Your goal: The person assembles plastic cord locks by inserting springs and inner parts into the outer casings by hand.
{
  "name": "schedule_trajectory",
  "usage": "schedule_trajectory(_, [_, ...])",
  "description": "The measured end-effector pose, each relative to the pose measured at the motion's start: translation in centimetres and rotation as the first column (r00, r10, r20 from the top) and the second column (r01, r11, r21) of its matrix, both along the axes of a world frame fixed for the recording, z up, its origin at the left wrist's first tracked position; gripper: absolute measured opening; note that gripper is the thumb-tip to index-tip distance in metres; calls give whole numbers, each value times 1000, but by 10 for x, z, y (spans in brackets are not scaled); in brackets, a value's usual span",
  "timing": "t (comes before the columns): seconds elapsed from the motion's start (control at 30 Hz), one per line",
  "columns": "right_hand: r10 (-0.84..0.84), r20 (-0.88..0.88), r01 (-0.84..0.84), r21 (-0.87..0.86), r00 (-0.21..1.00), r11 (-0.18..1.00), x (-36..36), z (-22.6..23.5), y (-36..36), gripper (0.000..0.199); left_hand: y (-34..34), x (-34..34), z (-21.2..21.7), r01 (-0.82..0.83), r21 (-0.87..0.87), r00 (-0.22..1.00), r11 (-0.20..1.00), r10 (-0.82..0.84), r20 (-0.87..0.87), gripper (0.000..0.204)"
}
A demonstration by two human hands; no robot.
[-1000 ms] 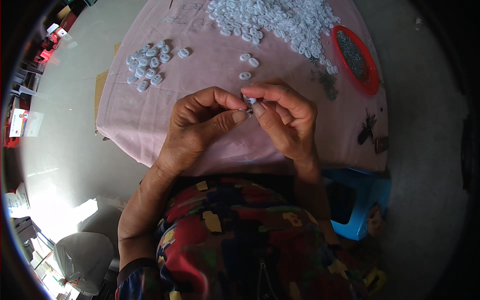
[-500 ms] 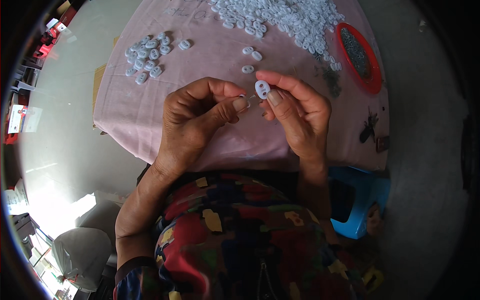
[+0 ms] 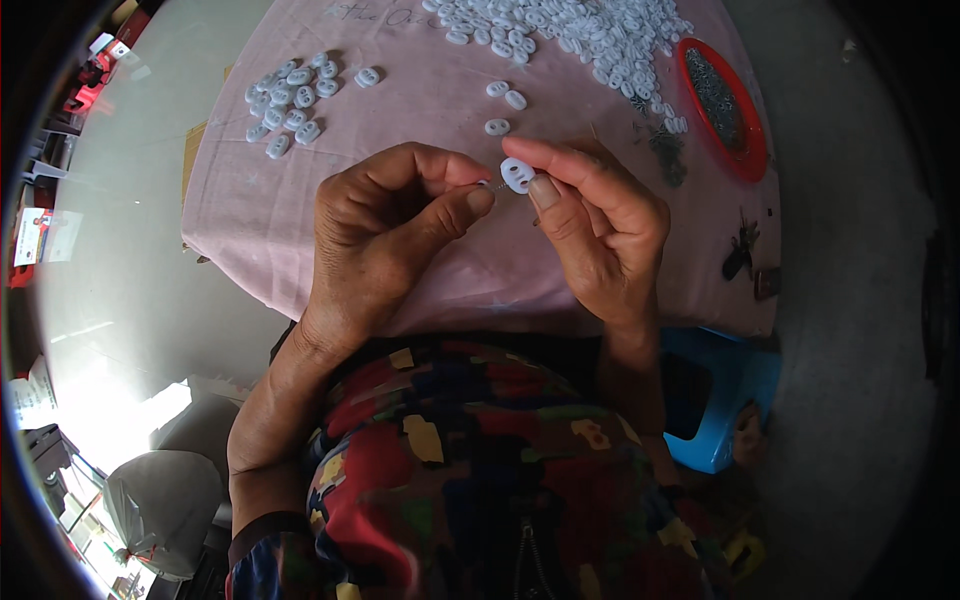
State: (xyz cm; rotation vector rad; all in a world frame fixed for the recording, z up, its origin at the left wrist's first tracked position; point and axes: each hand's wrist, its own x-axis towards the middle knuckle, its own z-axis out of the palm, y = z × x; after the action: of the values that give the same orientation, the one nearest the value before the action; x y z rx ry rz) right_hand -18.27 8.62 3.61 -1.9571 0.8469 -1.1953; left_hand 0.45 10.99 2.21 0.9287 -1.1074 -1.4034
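My right hand [image 3: 605, 235] pinches a white oval plastic piece with two holes [image 3: 516, 175] between thumb and forefinger, its face tilted up. My left hand [image 3: 375, 235] is closed in a pinch on a small white plastic piece [image 3: 484, 183], mostly hidden behind the thumb. A thin metal spring [image 3: 499, 187] bridges the short gap between the two pieces; which end is seated where, I cannot tell. Just beyond my hands, a few loose white two-holed pieces [image 3: 497, 127] lie on the pink cloth.
A heap of white pieces [image 3: 590, 35] covers the table's far side. A smaller pile [image 3: 290, 100] lies at the far left. At the right stand a red dish [image 3: 752, 150] of small metal springs and a bunch of keys [image 3: 740, 252]. Below is a blue stool [image 3: 735, 400].
My hands have come slightly closer together, and the oval piece in my right hand has tilted and shifted left toward the spring. The table appears shifted slightly in view.
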Motion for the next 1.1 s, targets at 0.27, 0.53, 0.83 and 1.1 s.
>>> schedule_trajectory(0.27, [10,-44,-14,-93,999,996,-2,-1,-3,26,1,1,3,18,14,1000,1000,-18,19,15])
schedule_trajectory(0.53, [-2,-99,-8,-104,995,995,-1,4,-1,26,0,4,1,44,6,999,999,-44,20,13])
schedule_trajectory(0.83, [-2,-81,-3,-54,997,999,1,3,1,26,0,5,4,55,46,998,997,-53,-45,11])
schedule_trajectory(1.1, [-1,99,-11,119,995,993,7,-2,4,25,-2,9,3,87,104,992,991,-77,-99,12])
